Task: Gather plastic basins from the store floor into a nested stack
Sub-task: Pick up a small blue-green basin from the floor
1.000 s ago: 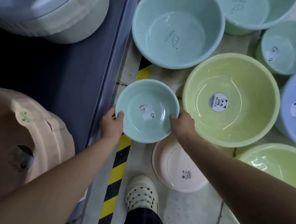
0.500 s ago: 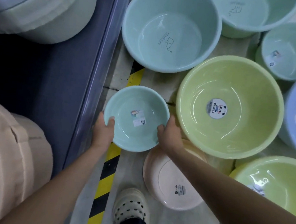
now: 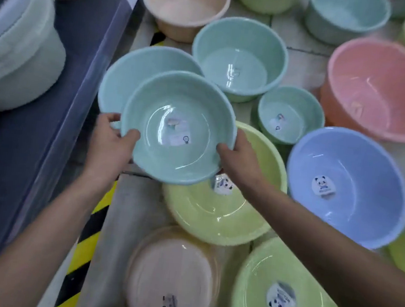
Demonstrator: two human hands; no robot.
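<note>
Over the larger teal basin (image 3: 124, 76), your left grip (image 3: 113, 142) and right grip (image 3: 239, 160) clamp the small teal basin (image 3: 177, 131) by opposite rims, probably steadying it for nesting.

Landmark: the small teal round plastic basin (image 3: 178, 128). Behind it to the left, partly covered by it: a larger teal round plastic basin (image 3: 130, 72). Below its right edge: a yellow-green round plastic basin (image 3: 215, 214). Well right: a blue round plastic basin (image 3: 346, 187). In front: a pale pink round plastic basin (image 3: 172, 274).
</note>
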